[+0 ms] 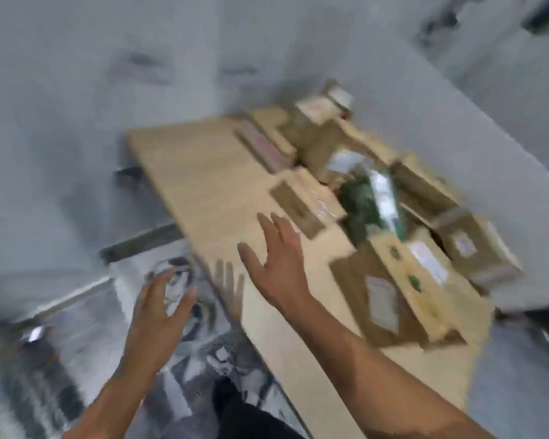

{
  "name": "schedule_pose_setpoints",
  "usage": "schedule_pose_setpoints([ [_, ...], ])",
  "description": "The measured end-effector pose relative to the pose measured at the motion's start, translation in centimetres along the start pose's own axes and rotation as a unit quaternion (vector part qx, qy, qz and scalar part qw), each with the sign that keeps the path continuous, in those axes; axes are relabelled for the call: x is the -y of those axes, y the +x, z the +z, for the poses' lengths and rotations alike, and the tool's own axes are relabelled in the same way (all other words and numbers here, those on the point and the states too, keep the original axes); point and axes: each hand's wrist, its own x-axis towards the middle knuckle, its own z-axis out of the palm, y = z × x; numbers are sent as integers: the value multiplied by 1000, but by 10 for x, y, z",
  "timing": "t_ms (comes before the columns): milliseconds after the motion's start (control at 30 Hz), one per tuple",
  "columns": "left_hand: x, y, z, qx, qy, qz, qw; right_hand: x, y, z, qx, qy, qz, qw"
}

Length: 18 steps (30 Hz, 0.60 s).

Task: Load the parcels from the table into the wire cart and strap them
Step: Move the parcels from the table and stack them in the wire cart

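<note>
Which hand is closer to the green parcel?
Right. The right hand is over the table, short of the green parcel; the left hand is off the table's edge.

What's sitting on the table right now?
Cardboard parcels crowd the table on its right side, a green parcel among them. Its left side shows wood. Anything under the pile is covered.

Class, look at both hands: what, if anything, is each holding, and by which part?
Nothing is held. The right hand is spread open above the table, short of the parcels; the left hand is open too.
</note>
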Motion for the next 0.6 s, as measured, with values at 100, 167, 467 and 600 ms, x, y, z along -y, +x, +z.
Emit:
schedule_pose_setpoints([
  [100,-57,4,113,131,22,39,990,-98,-30,-71,-102,7,111,988],
  [167,-89,-5,183,192,11,54,980,-156,-58,-107,-138,5,174,975],
  [467,-211,-46,398,206,-51,37,977,-342,-126,-182,-165,84,279,942],
  [600,-194,-46,413,224,-24,32,974,-371,-124,-184,-118,201,297,926],
])
